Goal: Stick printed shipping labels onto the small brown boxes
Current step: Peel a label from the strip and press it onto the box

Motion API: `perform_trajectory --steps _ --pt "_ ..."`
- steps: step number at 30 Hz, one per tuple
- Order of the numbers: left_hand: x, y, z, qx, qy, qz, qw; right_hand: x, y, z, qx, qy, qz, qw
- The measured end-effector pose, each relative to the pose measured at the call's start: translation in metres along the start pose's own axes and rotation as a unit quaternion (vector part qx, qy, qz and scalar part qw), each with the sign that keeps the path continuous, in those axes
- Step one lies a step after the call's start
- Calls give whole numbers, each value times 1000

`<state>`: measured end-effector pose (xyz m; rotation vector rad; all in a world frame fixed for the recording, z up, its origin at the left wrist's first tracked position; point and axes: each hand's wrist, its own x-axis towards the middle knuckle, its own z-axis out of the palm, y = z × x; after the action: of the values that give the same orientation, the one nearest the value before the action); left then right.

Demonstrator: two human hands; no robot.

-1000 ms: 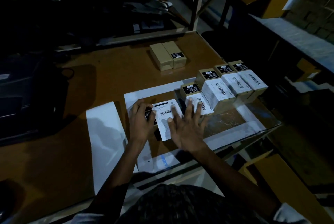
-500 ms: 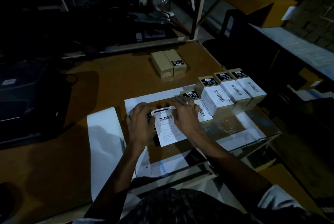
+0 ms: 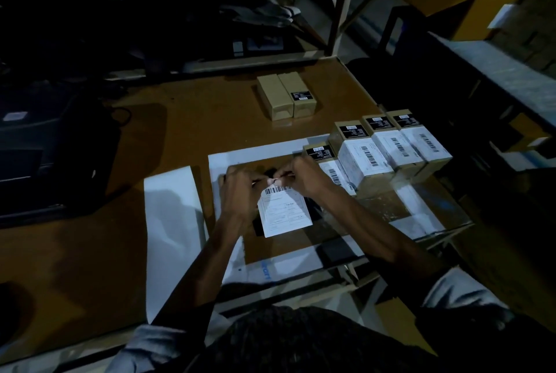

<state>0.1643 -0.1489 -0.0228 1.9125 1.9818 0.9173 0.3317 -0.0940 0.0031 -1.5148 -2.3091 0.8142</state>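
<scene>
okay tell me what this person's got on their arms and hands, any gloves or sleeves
No gloves: the left hand and right hand are bare, as are both forearms. Light grey sleeves show pushed up near the elbows, the left sleeve and the right sleeve. No watch or rings are visible in the dim light.

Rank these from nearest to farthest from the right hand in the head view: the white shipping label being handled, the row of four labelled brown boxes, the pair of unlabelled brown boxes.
1. White shipping label: pinched at its top edge by the right hand.
2. Row of four labelled brown boxes: just right of the hand.
3. Pair of unlabelled brown boxes: farther back on the table.
</scene>
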Motion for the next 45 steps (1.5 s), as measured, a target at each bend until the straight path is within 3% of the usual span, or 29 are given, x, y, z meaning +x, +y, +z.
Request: perform_trajectory --steps 9,11,13,16,21,26,29,32,40,42,45 --pt "0 -2 -9 143 -16 -80 986 4 -3 -16 -187 -36 53 980" --pt "-2 -2 -7 137 -4 -61 989 7 -8 -7 -164 -23 3 986" --pt "-4 -4 -6 81 10 9 997 7 -12 2 -66 -44 -45 996" --pt "-2 -12 -7 30 -17 35 999 6 -13 -1 13 -68 -17 997" --pt "1 -13 -8 34 -30 -8 999 14 0 -15 -21 -89 52 994" --pt "3 -22 -6 76 -42 -100 991 19 -2 -16 -108 -37 91 989" --pt "3 -22 -5 51 -16 -6 999 14 -11 -7 -32 -15 32 999" --pt "5 -23 -6 33 -33 68 997 10 -13 1 43 -54 31 997" --pt "1 -22 -12 93 -36 -12 995 9 -7 -9 -127 -16 108 986" --pt "-2 -24 -13 105 -29 -16 994 -3 -5 -6 -104 33 67 992" --pt "-6 -24 -15 69 -31 51 996 -29 -5 -8 -15 58 -44 997"
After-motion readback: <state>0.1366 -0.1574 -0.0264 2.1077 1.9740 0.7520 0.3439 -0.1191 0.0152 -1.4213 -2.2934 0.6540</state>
